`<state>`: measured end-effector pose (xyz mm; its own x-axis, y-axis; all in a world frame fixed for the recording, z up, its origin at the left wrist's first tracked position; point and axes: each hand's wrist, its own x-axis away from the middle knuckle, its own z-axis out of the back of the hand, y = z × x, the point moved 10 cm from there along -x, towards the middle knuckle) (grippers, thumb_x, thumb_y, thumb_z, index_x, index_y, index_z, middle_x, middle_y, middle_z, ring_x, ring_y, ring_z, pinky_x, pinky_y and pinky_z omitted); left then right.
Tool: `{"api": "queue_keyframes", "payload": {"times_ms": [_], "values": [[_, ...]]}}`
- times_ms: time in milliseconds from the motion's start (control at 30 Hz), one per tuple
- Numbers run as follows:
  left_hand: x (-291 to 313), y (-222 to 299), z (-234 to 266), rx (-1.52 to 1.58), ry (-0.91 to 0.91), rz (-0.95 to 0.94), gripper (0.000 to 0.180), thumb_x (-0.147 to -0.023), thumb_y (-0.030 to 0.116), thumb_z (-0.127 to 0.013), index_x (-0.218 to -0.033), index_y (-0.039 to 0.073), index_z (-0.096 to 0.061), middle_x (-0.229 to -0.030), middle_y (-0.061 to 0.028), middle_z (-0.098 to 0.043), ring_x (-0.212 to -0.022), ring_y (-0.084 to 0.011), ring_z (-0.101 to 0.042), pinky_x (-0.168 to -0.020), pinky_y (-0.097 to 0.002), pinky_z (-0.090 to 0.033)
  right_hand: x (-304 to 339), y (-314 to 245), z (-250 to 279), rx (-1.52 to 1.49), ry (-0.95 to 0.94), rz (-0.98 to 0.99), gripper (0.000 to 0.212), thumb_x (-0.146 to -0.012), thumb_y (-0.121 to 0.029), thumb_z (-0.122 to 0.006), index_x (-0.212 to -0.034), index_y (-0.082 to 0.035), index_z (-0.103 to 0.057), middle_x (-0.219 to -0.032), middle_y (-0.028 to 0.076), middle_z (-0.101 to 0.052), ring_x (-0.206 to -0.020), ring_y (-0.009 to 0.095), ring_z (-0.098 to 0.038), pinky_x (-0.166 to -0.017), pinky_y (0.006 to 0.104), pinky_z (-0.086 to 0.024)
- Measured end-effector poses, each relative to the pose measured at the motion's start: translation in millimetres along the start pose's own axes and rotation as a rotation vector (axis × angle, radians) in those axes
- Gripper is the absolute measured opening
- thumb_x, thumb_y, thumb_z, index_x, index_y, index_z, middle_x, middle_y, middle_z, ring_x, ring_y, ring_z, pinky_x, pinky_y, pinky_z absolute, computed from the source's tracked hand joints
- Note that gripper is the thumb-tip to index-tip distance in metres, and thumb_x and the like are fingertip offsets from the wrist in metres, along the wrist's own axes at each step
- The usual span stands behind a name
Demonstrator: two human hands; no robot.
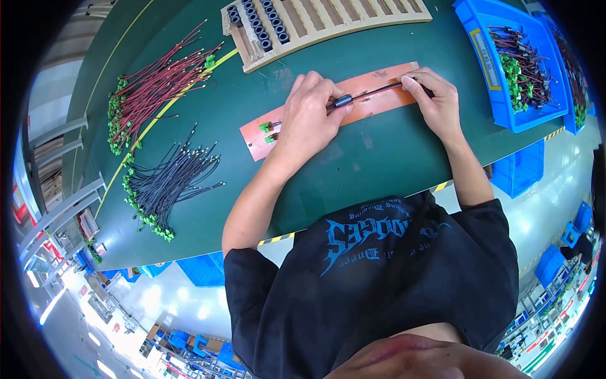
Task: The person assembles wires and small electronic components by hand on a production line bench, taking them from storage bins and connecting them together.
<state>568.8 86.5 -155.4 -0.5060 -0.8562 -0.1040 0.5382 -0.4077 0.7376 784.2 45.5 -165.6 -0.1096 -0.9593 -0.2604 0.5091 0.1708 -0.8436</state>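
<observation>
My left hand point(312, 117) is closed around a black ring-shaped core point(343, 101) threaded on a pair of red and black wires point(379, 90). To its right, my right hand point(435, 101) pinches the far ends of those wires, so they run nearly straight between both hands. Under them lies an orange strip board point(369, 117) on the green table. At the strip's left end sit two green connectors point(268, 127), from which the wires lead under my left hand. My left palm hides that stretch of wire.
Beyond the strip stands a beige slotted tray point(334, 31) with rows of black cores point(265, 28). On the left lie a bundle of red wires point(158, 88) and one of black wires point(173, 180), both with green connectors. A blue bin point(505, 120) of wired pieces stands at right.
</observation>
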Motion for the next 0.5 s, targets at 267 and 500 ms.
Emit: {"api": "queue_keyframes", "payload": {"times_ms": [267, 500], "values": [[6.2, -0.8, 69.9, -0.168, -0.148, 0.076, 0.023, -0.080, 0.006, -0.076, -0.102, 0.001, -0.070, -0.092, -0.0124, -0.065, -0.087, -0.0297, -0.061, -0.078, -0.0405, -0.050, -4.9, -2.0, 11.5, 0.006, 0.001, 0.051, 0.012, -0.089, -0.007, -0.073, -0.090, 0.005, -0.072, -0.082, 0.010, -0.068, -0.077, 0.021, -0.062, -0.072, 0.0310, -0.051], [62.1, -17.8, 94.7, -0.200, -0.082, 0.303, 0.030, -0.084, 0.009, -0.075, -0.113, 0.001, -0.069, -0.096, -0.0110, -0.061, -0.080, -0.0220, -0.061, -0.070, -0.0351, -0.051, -8.0, -8.4, 12.4, 0.017, -0.007, 0.050, 0.011, -0.090, -0.007, -0.072, -0.092, 0.004, -0.072, -0.083, 0.010, -0.068, -0.077, 0.021, -0.062, -0.074, 0.0309, -0.051]]}}
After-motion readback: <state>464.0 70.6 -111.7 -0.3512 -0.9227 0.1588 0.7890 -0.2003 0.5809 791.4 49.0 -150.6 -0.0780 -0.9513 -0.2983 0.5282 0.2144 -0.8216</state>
